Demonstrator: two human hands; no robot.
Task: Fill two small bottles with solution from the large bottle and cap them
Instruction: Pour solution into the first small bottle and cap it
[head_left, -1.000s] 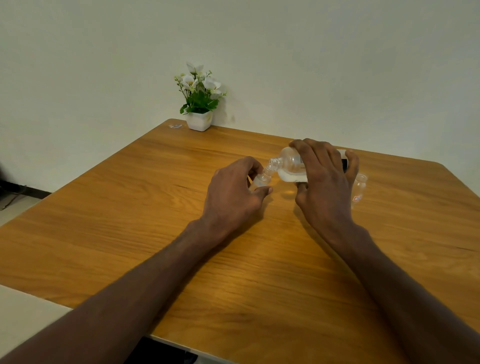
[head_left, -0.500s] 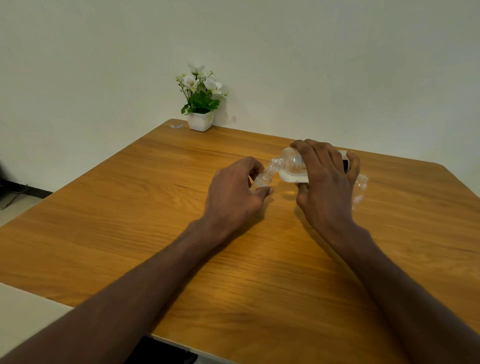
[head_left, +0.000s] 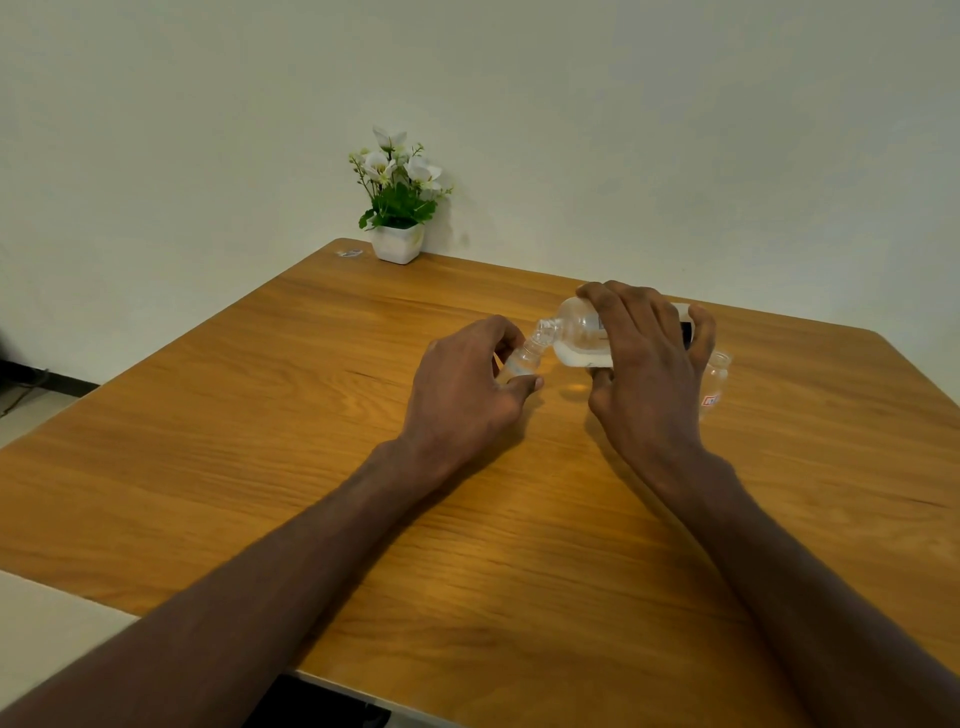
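Mid-pour on bottle one, I'd say. Right hand (head_left: 644, 364) wrapped over large bottle (head_left: 579, 338), long axis nearly level, neck pointing left and slightly down, mouth meeting top of small bottle (head_left: 522, 358). Left hand (head_left: 462, 384) fingers (head_left: 524, 384) pinching that small bottle upright on counter (head_left: 260, 415). Fill level too small to read. Second small bottle (head_left: 716, 379) stands uncapped just right of right hand, so right hand nearer. No caps visible.
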